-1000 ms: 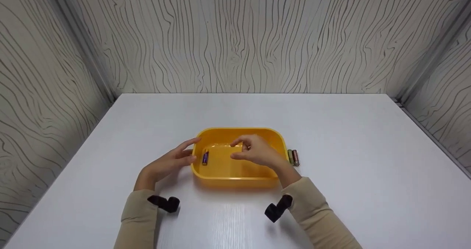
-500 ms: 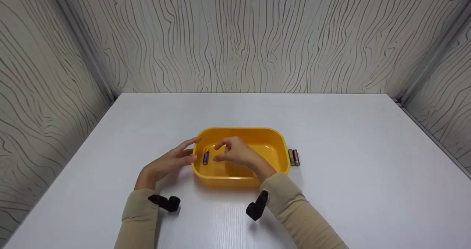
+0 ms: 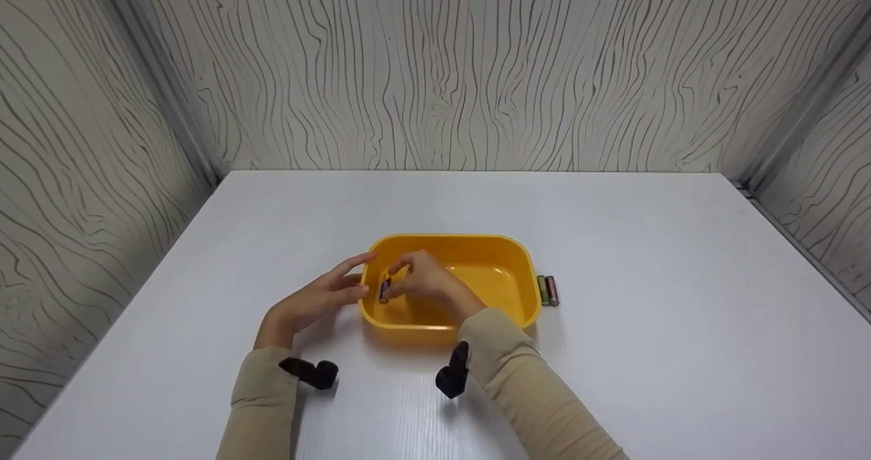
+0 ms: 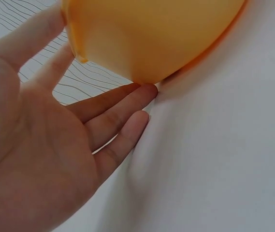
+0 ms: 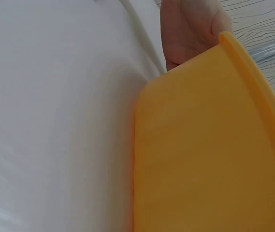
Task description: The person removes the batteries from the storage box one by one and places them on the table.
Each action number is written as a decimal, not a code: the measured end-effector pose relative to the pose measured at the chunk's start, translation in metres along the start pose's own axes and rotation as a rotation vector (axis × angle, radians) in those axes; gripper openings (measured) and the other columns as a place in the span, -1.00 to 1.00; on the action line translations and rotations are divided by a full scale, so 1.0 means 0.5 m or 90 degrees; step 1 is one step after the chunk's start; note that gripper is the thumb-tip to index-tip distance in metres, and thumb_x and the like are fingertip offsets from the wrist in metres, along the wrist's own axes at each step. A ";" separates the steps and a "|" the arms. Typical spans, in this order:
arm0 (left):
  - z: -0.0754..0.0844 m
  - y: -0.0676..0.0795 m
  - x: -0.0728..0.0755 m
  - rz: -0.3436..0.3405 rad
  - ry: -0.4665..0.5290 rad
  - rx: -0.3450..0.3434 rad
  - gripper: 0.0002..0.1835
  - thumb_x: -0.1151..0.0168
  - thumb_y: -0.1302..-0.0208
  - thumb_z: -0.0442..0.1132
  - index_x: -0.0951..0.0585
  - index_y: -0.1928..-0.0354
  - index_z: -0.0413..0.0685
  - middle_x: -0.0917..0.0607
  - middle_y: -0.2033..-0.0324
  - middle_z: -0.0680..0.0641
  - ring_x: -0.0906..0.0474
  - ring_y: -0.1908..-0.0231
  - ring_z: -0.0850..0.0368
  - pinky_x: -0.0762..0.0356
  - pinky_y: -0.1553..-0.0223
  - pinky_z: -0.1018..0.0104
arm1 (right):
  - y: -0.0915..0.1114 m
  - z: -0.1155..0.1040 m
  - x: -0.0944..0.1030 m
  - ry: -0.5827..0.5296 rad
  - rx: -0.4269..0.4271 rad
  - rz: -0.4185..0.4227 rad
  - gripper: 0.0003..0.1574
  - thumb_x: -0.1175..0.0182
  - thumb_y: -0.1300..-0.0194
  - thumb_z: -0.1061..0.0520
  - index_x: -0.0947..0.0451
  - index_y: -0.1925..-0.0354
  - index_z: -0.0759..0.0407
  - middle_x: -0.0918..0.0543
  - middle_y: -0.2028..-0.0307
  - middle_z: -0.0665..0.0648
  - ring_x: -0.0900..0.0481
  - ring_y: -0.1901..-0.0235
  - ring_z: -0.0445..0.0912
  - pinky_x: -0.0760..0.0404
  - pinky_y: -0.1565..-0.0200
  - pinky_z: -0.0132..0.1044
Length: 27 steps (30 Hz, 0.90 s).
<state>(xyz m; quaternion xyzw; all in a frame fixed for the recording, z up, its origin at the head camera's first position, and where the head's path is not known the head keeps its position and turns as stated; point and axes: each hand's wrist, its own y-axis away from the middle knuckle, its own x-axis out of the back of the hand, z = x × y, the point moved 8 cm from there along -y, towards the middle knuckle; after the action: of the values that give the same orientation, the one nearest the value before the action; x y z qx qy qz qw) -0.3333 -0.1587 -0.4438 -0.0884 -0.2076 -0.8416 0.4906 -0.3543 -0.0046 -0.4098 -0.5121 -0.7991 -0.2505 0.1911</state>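
Note:
A yellow plastic tub (image 3: 476,328) stands on the white table. My left hand (image 3: 314,303) is at its left end, with thumb and index finger at the rim; in the left wrist view, the fairly straight fingers (image 4: 123,111) reach to the base of the tub wall. A purple battery (image 3: 384,291) with an orange end lies inside the tub near that end. My right hand (image 3: 427,277) reaches into the tub, thumb and index finger spread apart close around the battery. The tub's outer wall (image 5: 200,135) hides the right hand in the right wrist view.
A green battery (image 3: 543,290) and a red battery (image 3: 552,290) lie side by side on the table (image 3: 653,297), right next to the tub's right end. Wood-patterned panels (image 3: 435,72) enclose the back and sides.
My right hand has moved left inside the tub, from its middle to the purple battery. The left hand has stayed at the tub's left end.

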 end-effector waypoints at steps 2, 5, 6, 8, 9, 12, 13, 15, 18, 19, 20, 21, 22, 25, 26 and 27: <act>0.001 -0.003 -0.002 -0.004 0.008 -0.006 -0.33 -0.13 -0.32 0.13 -0.13 -0.42 0.57 -0.15 -0.50 -0.15 0.01 -0.52 -0.23 0.26 -0.42 -0.46 | -0.003 0.003 -0.005 0.001 -0.014 0.001 -0.54 -0.42 -0.08 0.17 -0.60 0.03 0.24 -0.63 0.01 0.20 -0.44 0.15 -0.05 -0.52 -0.12 -0.18; 0.003 -0.005 -0.003 -0.011 0.016 -0.015 -0.34 -0.12 -0.34 0.10 -0.13 -0.43 0.55 -0.16 -0.49 -0.17 -0.02 -0.51 -0.22 0.26 -0.43 -0.45 | -0.006 0.005 -0.014 0.011 -0.026 -0.003 -0.50 -0.43 -0.07 0.17 -0.58 -0.01 0.21 -0.63 -0.03 0.19 -0.46 0.08 -0.02 -0.48 -0.24 -0.10; 0.003 -0.005 -0.003 -0.013 0.018 -0.018 -0.34 -0.12 -0.35 0.09 -0.13 -0.43 0.53 -0.17 -0.49 -0.17 -0.03 -0.50 -0.23 0.26 -0.43 -0.45 | -0.007 0.006 -0.018 0.019 -0.029 -0.005 -0.47 -0.44 -0.06 0.16 -0.57 -0.03 0.20 -0.62 -0.04 0.18 -0.46 0.07 -0.01 -0.47 -0.25 -0.08; 0.004 -0.005 -0.004 -0.016 0.020 -0.022 -0.34 -0.11 -0.36 0.07 -0.12 -0.44 0.51 -0.17 -0.49 -0.18 -0.05 -0.50 -0.23 0.25 -0.42 -0.45 | -0.007 0.006 -0.024 0.031 -0.033 -0.007 -0.40 -0.44 -0.06 0.16 -0.54 -0.09 0.18 -0.61 -0.08 0.18 -0.47 0.05 0.00 -0.46 -0.28 -0.07; 0.004 -0.005 -0.003 -0.016 0.017 -0.022 -0.34 -0.11 -0.36 0.08 -0.12 -0.44 0.51 -0.17 -0.49 -0.18 -0.05 -0.50 -0.24 0.25 -0.42 -0.46 | -0.007 0.007 -0.027 0.037 -0.035 -0.008 -0.38 -0.43 -0.06 0.16 -0.52 -0.12 0.18 -0.61 -0.09 0.19 -0.48 0.04 0.00 -0.46 -0.28 -0.07; 0.003 -0.004 -0.002 -0.011 0.007 -0.020 -0.34 -0.11 -0.35 0.10 -0.13 -0.43 0.53 -0.16 -0.49 -0.17 -0.02 -0.50 -0.25 0.26 -0.41 -0.47 | -0.007 0.008 -0.031 0.054 -0.040 -0.006 -0.31 -0.42 -0.07 0.16 -0.47 -0.19 0.15 -0.59 -0.14 0.19 -0.49 0.02 0.01 -0.46 -0.31 -0.06; 0.003 -0.004 -0.001 -0.009 0.006 -0.020 -0.34 -0.11 -0.35 0.10 -0.13 -0.43 0.53 -0.16 -0.50 -0.17 -0.01 -0.51 -0.26 0.26 -0.41 -0.47 | -0.007 0.007 -0.031 0.058 -0.040 -0.004 -0.30 -0.42 -0.08 0.16 -0.46 -0.20 0.15 -0.58 -0.15 0.19 -0.49 0.01 0.02 -0.46 -0.32 -0.06; 0.004 -0.004 0.000 -0.003 0.000 -0.018 -0.34 -0.12 -0.34 0.11 -0.13 -0.43 0.54 -0.15 -0.50 -0.16 0.01 -0.51 -0.26 0.27 -0.40 -0.48 | -0.006 0.008 -0.032 0.063 -0.040 0.000 -0.29 -0.42 -0.09 0.16 -0.45 -0.22 0.14 -0.58 -0.16 0.19 -0.50 -0.01 0.04 -0.45 -0.33 -0.04; 0.004 -0.004 0.001 -0.001 -0.005 -0.016 -0.33 -0.13 -0.32 0.12 -0.13 -0.43 0.55 -0.14 -0.51 -0.13 0.02 -0.51 -0.26 0.25 -0.41 -0.47 | -0.004 0.011 -0.036 0.069 -0.046 0.003 -0.30 -0.41 -0.11 0.16 -0.45 -0.23 0.09 -0.60 -0.14 0.16 -0.51 0.01 0.03 -0.47 -0.31 -0.04; 0.004 -0.004 0.001 0.000 -0.006 -0.015 -0.33 -0.13 -0.32 0.13 -0.13 -0.43 0.55 -0.14 -0.51 -0.13 0.01 -0.51 -0.25 0.24 -0.41 -0.47 | -0.004 0.012 -0.038 0.071 -0.047 0.003 -0.31 -0.40 -0.11 0.16 -0.45 -0.23 0.08 -0.61 -0.12 0.16 -0.52 0.04 0.02 -0.50 -0.29 -0.06; 0.003 -0.003 0.001 0.000 -0.008 -0.013 -0.33 -0.13 -0.32 0.13 -0.13 -0.42 0.55 -0.14 -0.51 -0.12 0.01 -0.51 -0.25 0.23 -0.41 -0.47 | -0.004 0.012 -0.040 0.075 -0.047 0.002 -0.31 -0.40 -0.12 0.16 -0.45 -0.22 0.07 -0.62 -0.10 0.15 -0.52 0.06 0.01 -0.53 -0.26 -0.08; 0.002 -0.003 0.001 0.001 -0.011 -0.012 -0.33 -0.13 -0.32 0.14 -0.13 -0.42 0.56 -0.14 -0.51 -0.11 0.01 -0.51 -0.25 0.22 -0.41 -0.47 | -0.004 0.012 -0.042 0.081 -0.048 0.001 -0.32 -0.39 -0.12 0.16 -0.45 -0.22 0.07 -0.62 -0.08 0.15 -0.52 0.09 0.00 -0.55 -0.22 -0.10; 0.001 -0.003 0.001 0.002 -0.012 -0.011 -0.33 -0.13 -0.31 0.14 -0.13 -0.42 0.56 -0.14 -0.51 -0.11 0.01 -0.51 -0.24 0.22 -0.41 -0.47 | -0.005 0.012 -0.043 0.093 -0.044 0.002 -0.33 -0.39 -0.13 0.16 -0.45 -0.22 0.07 -0.63 -0.06 0.15 -0.52 0.12 0.00 -0.58 -0.17 -0.13; 0.001 -0.002 0.001 0.002 -0.009 -0.012 -0.33 -0.13 -0.31 0.14 -0.14 -0.42 0.56 -0.13 -0.51 -0.11 0.02 -0.51 -0.24 0.23 -0.41 -0.47 | -0.007 0.010 -0.044 0.126 -0.043 0.008 -0.34 -0.39 -0.12 0.13 -0.46 -0.20 0.08 -0.64 -0.02 0.15 -0.51 0.16 -0.02 -0.60 -0.06 -0.20; 0.001 -0.002 0.000 0.002 -0.008 -0.013 -0.33 -0.13 -0.31 0.14 -0.14 -0.42 0.56 -0.13 -0.51 -0.11 0.02 -0.51 -0.24 0.23 -0.41 -0.47 | -0.008 0.010 -0.044 0.140 -0.043 0.011 -0.35 -0.39 -0.12 0.12 -0.47 -0.19 0.09 -0.64 -0.01 0.15 -0.51 0.17 -0.02 -0.60 -0.04 -0.21; 0.002 -0.002 0.000 0.001 -0.007 -0.014 -0.33 -0.13 -0.31 0.14 -0.14 -0.42 0.55 -0.13 -0.51 -0.12 0.02 -0.52 -0.24 0.24 -0.41 -0.47 | -0.009 0.010 -0.044 0.152 -0.042 0.013 -0.36 -0.39 -0.12 0.11 -0.47 -0.18 0.10 -0.64 -0.02 0.15 -0.51 0.16 -0.02 -0.60 -0.06 -0.20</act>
<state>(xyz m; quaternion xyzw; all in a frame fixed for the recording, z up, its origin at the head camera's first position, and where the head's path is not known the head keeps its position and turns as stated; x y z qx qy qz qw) -0.3344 -0.1578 -0.4433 -0.0988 -0.2008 -0.8428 0.4894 -0.3497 -0.0190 -0.4273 -0.4928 -0.7566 -0.3341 0.2703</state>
